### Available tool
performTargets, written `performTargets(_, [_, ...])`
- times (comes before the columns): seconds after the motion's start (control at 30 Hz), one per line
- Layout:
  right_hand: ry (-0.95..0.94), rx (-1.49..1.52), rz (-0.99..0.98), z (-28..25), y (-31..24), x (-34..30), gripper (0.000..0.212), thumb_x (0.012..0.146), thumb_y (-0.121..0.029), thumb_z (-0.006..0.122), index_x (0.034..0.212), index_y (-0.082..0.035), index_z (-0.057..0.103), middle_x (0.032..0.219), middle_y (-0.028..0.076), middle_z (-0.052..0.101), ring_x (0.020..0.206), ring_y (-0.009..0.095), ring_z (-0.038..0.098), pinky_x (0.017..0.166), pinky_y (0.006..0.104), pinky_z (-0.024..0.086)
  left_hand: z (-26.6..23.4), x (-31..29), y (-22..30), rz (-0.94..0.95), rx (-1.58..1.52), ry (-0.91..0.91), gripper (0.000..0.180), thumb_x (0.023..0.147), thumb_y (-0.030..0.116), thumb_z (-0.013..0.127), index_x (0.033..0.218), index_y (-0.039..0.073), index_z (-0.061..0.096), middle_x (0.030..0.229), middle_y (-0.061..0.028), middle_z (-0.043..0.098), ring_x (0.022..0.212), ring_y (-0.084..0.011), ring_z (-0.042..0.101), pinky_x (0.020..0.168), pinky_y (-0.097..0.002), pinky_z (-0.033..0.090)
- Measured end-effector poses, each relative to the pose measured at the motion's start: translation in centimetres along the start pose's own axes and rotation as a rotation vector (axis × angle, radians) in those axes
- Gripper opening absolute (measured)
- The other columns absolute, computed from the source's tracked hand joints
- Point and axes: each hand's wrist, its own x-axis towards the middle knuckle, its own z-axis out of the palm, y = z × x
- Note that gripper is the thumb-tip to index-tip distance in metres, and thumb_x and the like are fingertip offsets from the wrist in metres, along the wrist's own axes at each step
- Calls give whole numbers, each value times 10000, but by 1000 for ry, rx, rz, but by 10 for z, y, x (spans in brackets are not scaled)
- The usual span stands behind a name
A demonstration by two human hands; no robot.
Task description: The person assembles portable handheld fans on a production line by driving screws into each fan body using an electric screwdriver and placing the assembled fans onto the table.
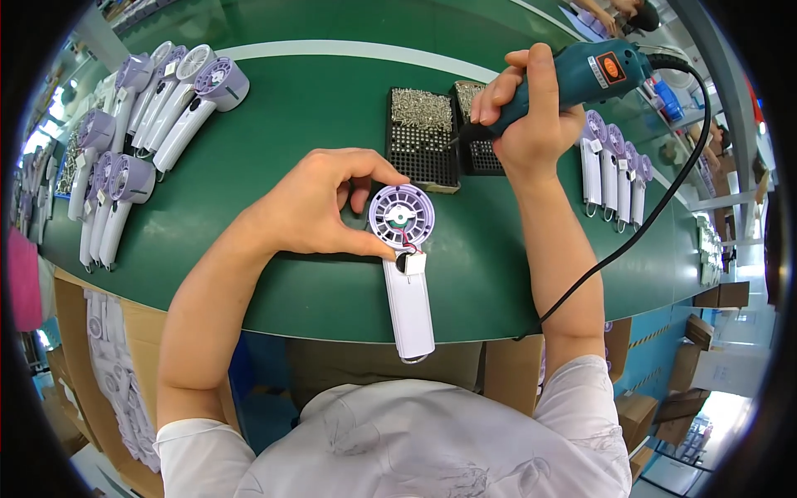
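Observation:
My left hand (pixel 320 203) pinches a handheld fan (pixel 402 217) by its round lilac head, thumb and fingers at its left side. The fan's white handle points toward me, and red wires show at the neck beside a small white square part. In my right hand (pixel 540 133) is a teal electric screwdriver (pixel 573 79), held tilted with its tip down to the left. That tip is over a black screw tray (pixel 423 153) with rows of holes and a heap of small silver screws at its far end. Whether a screw sits on the tip is too small to tell.
A second screw tray (pixel 481 158) stands beside the first. Several lilac and white fans (pixel 178 104) lie at the left, more fans (pixel 614 166) at the right. A black cable (pixel 664 199) loops past my right forearm. An open carton (pixel 141 340) of white parts stands lower left.

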Motion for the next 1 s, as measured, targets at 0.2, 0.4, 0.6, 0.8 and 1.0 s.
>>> performTargets(0.2, [-7, -18, 18, -2, 3, -1, 281, 1027, -235, 579, 982, 39, 625, 624, 80, 565, 446, 172, 514, 457, 365, 465, 1, -1, 1, -11, 4, 0, 617, 597, 193, 966, 1135, 42, 705, 1085, -6, 703, 710, -45, 494, 531, -194, 361])
performTargets(0.4, [-4, -31, 18, -2, 4, -1, 268, 1023, -223, 584, 956, 34, 622, 618, 79, 565, 445, 169, 516, 455, 362, 471, 1, 0, 1, -24, -12, -4, 623, 595, 186, 968, 1142, 44, 704, 1097, -5, 701, 708, -41, 482, 533, -192, 352])
performTargets(0.6, [-134, -117, -53, 6, 3, -3, 207, 996, -154, 628, 909, 32, 605, 616, 87, 579, 443, 174, 543, 445, 346, 483, 1, -1, 1, -47, -35, 2, 634, 598, 197, 967, 1151, 41, 700, 1085, 5, 696, 707, -36, 472, 536, -191, 343])
performTargets(0.8, [-97, -133, -40, 12, 1, -6, 236, 997, -161, 630, 953, 70, 608, 617, 89, 583, 447, 169, 542, 448, 346, 481, 0, -2, 5, -77, -17, 22, 622, 591, 243, 976, 1120, 45, 714, 783, 24, 585, 672, -54, 475, 574, -220, 387])
performTargets(1.0, [-43, 66, -15, 18, -24, -5, 283, 1015, -245, 588, 972, 33, 623, 595, 76, 574, 441, 163, 529, 451, 336, 463, 3, -1, 2, -43, -12, -1, 635, 602, 198, 963, 1163, 41, 709, 955, 34, 659, 701, -37, 466, 556, -198, 356])
